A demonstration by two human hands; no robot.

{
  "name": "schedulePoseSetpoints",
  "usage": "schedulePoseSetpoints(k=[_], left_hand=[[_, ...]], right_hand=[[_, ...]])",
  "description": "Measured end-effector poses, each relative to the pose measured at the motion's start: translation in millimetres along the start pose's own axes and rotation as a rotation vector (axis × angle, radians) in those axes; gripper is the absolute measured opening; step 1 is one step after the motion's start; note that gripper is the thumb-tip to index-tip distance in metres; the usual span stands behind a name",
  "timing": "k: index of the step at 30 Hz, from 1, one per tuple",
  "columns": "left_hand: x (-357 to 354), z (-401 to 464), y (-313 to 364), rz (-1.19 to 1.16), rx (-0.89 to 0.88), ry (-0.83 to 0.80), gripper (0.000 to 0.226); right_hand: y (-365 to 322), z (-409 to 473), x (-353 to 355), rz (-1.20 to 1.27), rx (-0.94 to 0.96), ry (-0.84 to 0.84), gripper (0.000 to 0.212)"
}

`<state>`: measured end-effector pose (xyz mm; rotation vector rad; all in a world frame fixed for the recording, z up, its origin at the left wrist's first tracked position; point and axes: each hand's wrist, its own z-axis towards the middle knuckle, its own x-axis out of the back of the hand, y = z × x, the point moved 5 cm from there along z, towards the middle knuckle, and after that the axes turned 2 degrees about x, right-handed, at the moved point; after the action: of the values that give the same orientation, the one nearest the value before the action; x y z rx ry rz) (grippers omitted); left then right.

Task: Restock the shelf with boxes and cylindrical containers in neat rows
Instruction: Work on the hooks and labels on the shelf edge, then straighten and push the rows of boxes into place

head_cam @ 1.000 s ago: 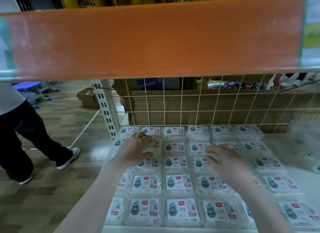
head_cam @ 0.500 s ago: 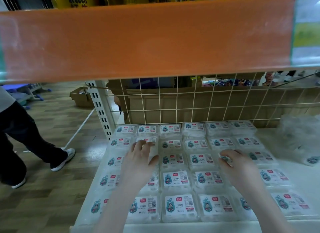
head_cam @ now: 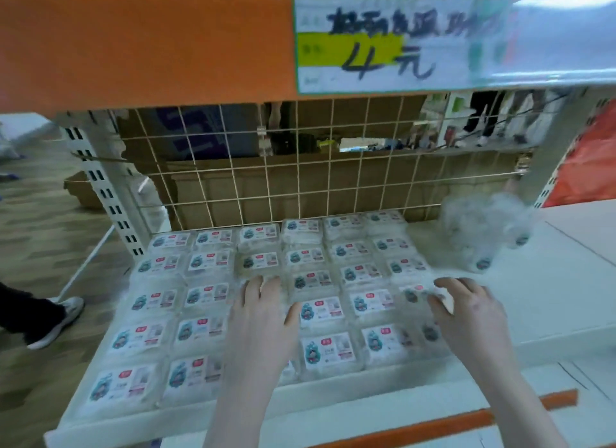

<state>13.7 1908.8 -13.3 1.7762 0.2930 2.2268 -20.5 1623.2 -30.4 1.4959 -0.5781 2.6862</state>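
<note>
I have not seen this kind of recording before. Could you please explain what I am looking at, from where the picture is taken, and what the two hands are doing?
There is no machine here. A person wears a camera on the head, so the picture looks forward and down at that person's own arms. It shows a white shop shelf with a wire grid back. On the shelf lie clear plastic packs with printed labels, flat and in neat rows. The left hand rests flat on the packs, fingers straight, with no grip on anything. The right hand curls its fingers round the edge of one pack at the right end of a row. Further right sits a loose bundle of clear plastic wrap. Above hangs an orange shelf edge with a handwritten price tag. The picture is blurred.
</note>
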Motion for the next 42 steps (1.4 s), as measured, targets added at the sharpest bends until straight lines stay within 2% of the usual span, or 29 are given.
schedulePoseSetpoints(k=[7,15,24,31,42], left_hand=[[-23,-24,126,-0.098,-0.06,-0.055,0.053],[-67,-68,302,-0.162,-0.14,-0.117,0.055],[-116,-88,455,-0.218,-0.25,-0.171,0.054],[-162,-58,553,-0.214,-0.34,-0.204,0.053],[-242,33,699,-0.272,-0.41,-0.218,0.053]], right_hand=[[119,-11,55,0.024,-0.08,0.108,0.023],[277,-16,127,-0.032,-0.119,0.147,0.029],[418,-5,181,-0.037,-0.168,0.171,0.031],[490,28,186,-0.018,-0.217,0.207,0.03],[623,143,169,-0.032,-0.333,0.153,0.034]])
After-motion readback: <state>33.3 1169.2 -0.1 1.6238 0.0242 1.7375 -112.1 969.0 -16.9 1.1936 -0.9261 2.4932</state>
